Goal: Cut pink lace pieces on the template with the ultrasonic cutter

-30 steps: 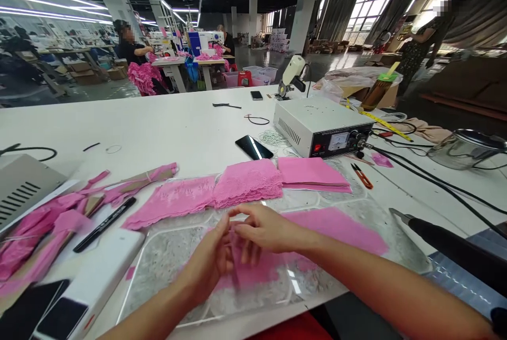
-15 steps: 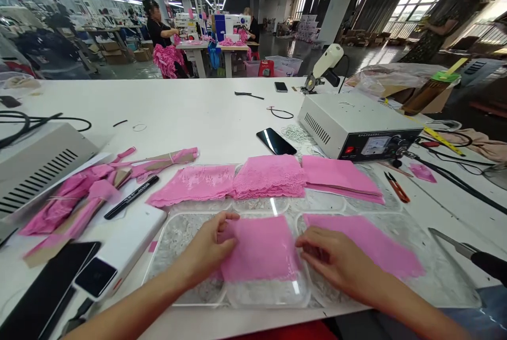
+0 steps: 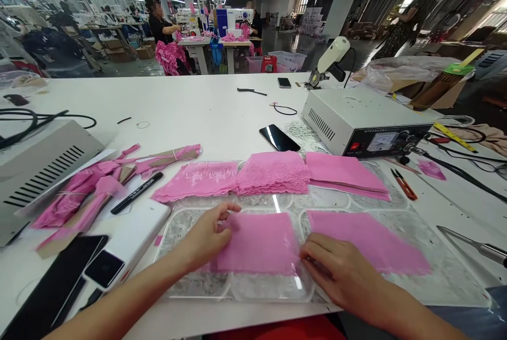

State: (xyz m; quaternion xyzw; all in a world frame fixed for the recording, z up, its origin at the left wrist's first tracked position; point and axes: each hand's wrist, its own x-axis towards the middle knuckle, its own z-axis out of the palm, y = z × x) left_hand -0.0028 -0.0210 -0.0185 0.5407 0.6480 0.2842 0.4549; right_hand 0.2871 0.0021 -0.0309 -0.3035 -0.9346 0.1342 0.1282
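Observation:
A flat pink fabric piece [image 3: 259, 245] lies on a clear tray-like board [image 3: 273, 288] with rounded outlines, in front of me. My left hand [image 3: 209, 237] is at its left edge, fingers curled and thumb against the cloth. At the right edge, the fingertips of my right hand [image 3: 336, 268] are pressed together on the cloth. Partly behind that hand, a second pink piece [image 3: 368, 242] lies flat. Along the board's far side are a lace-patterned pink piece [image 3: 206, 179], a scallop-edged lace stack [image 3: 273, 173] and a plain pink stack [image 3: 344, 173].
On the right are a grey control box [image 3: 364, 118], orange-handled snips [image 3: 404, 184] and a metal-handled pointed tool [image 3: 475, 245]. A phone [image 3: 279, 138] lies beyond the stacks. Left are a marker pen [image 3: 137, 192], a white power bank [image 3: 134, 239] and tied pink strips [image 3: 83, 192].
The fabric piece's lower left corner has shifted slightly left and the piece lies a little wider. Both hands stay at its edges. My view has tilted slightly; a person at far right has moved.

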